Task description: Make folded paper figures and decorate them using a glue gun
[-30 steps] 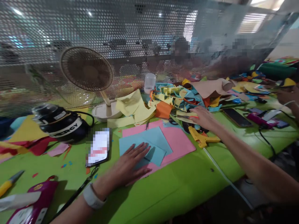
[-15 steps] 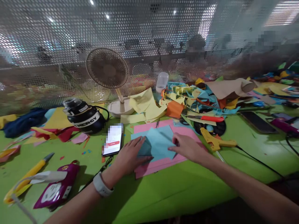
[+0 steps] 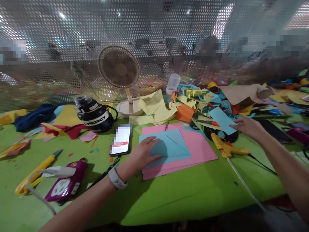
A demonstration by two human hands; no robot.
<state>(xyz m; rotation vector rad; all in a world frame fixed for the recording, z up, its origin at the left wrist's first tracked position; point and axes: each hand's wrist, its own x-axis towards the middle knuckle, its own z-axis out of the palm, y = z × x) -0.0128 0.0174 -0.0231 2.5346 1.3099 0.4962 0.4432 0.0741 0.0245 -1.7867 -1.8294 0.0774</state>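
My left hand (image 3: 145, 151) lies with fingers spread on a sheet of blue paper (image 3: 176, 145), pressing it against larger pink paper (image 3: 202, 148). A drawn or creased slanting line shows on the blue sheet. Off to the right, my right hand (image 3: 248, 127) pinches a strip of blue paper (image 3: 222, 119), lifted over a black round thing and the red-handled tool. Just below that strip lies a yellow glue gun (image 3: 227, 147) with a glue stick and a black cord.
Behind stand a desk fan (image 3: 119, 67), a black bottle (image 3: 94, 114), a clear cup (image 3: 173, 83) and a heap of paper scraps (image 3: 200, 100). Left of the pink paper is a lit phone (image 3: 121, 140); farther left lie a purple device (image 3: 69, 182) and a yellow-handled tool (image 3: 38, 170).
My right hand has moved from the blue sheet to the right, carrying a blue strip away. My left hand stays on the blue paper. The view has shifted slightly.
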